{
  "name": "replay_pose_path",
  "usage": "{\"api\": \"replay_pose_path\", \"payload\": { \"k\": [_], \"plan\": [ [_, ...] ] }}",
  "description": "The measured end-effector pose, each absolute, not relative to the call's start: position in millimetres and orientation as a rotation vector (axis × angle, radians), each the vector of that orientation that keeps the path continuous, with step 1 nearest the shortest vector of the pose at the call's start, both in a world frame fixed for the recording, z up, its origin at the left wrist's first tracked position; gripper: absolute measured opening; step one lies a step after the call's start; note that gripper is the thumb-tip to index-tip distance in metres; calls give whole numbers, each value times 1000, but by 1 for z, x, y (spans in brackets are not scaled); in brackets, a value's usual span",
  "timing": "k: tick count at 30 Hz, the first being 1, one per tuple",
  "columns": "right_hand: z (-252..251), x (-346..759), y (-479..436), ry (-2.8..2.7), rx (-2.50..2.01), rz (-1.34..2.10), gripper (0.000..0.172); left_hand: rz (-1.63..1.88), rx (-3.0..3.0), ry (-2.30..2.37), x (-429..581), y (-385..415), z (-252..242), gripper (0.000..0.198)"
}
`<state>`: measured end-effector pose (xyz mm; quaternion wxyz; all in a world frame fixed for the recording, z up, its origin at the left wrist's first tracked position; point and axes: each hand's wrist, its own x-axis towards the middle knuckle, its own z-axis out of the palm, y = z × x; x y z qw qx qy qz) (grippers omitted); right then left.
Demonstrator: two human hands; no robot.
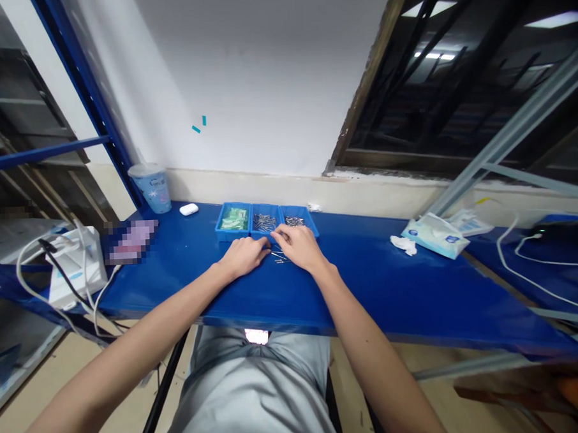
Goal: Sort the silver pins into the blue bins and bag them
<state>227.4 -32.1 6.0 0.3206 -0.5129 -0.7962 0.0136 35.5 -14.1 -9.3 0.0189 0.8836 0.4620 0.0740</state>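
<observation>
Mid-frame, I'm apparently handling slim silvery metal pins (280, 261) — left hand (245, 255) and right hand (297, 245) curled, whether fingers pinch unclear — precision seemingly needed next.

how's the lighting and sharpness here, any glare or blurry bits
Head view: bright lamps show in the dark window; head view: the wall is greyer near the top; head view: a lilac thing at left is broken into coarse pixels; head view: thin metal pins between the left hand and right hand look too small for fine detail.
</observation>
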Motion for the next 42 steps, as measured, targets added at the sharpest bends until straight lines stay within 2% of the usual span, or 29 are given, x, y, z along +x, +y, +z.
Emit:
{"api": "replay_pose_path", "payload": {
  "k": [6, 15, 21, 29, 34, 42],
  "plan": [
    [8, 227, -33, -2042, -1353, 25, 28, 225, 2730, 1437, 37, -13, -9, 27],
    [7, 228, -32, -2071, -1369, -17, 29, 147, 2766, 1465, 39, -12, -6, 33],
    [9, 228, -34, -2087, -1377, 37, 23, 122, 2793, 1455, 39, -10, -8, 34],
    [8, 231, -31, -2130, -1454, 84, 19, 204, 2761, 1425, 35, -11, -9, 34],
    [6, 237, -28, -2208, -1511, 132, 14, 261, 2666, 1405, 34, -5, -12, 27],
    [5, 241, -27, -2293, -1529, 199, 15, 276, 2676, 1418, 35, -7, -12, 30]
  ]
}}
